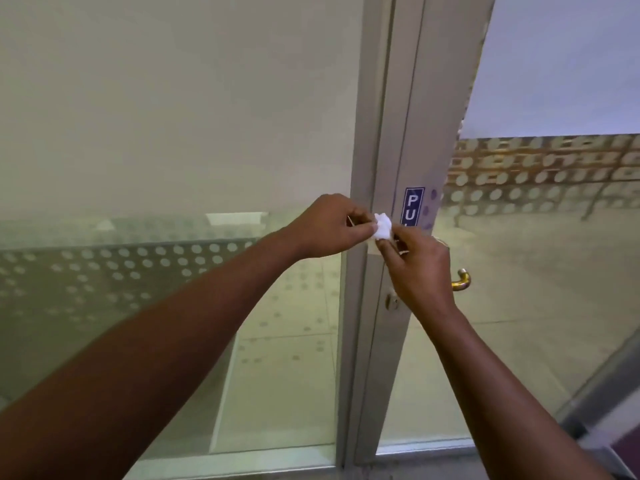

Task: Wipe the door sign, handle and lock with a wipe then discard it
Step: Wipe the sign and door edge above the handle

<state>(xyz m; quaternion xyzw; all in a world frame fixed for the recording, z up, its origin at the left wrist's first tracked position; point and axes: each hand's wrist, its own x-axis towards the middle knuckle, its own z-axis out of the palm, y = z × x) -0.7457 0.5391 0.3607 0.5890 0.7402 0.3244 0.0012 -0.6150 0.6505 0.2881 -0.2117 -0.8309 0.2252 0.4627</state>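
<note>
A small white wipe (383,227), crumpled, is held between both hands in front of the grey door frame (367,140). The left hand (329,225) is closed on the left side of the wipe with its fingertips pinched together, and the right hand (417,268) is closed on the lower right side of it in the same way. The two hands are almost touching at the wipe.

Just to the right of the wipe, a blue door sign (413,205) with white letters is fixed on the frame; only its upper part is seen, the lower part is hidden by the right hand. A brass-coloured handle (462,282) is seen curved out to the right of the right hand, apart from it. The lock (392,301) is placed on the frame below the hands, partly covered by the right wrist. Glass panels (173,271) with a dotted band are seen on both sides of the frame.
</note>
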